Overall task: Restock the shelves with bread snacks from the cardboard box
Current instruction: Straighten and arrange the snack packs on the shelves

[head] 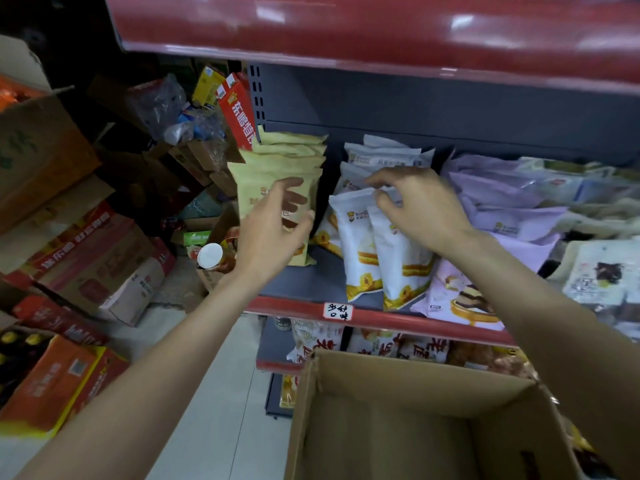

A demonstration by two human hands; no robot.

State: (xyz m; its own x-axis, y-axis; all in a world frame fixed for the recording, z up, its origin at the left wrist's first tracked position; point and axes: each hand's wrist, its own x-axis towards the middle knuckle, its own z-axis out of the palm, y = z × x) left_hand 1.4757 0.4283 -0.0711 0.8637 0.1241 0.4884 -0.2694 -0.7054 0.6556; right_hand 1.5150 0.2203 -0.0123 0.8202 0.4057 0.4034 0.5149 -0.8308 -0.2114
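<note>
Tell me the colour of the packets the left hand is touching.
Pale yellow packets, seen in the head view.

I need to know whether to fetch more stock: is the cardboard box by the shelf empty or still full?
The cardboard box looks empty: its flaps are open and only bare brown walls and floor show inside. Its near corner is cut off by the frame.
</note>
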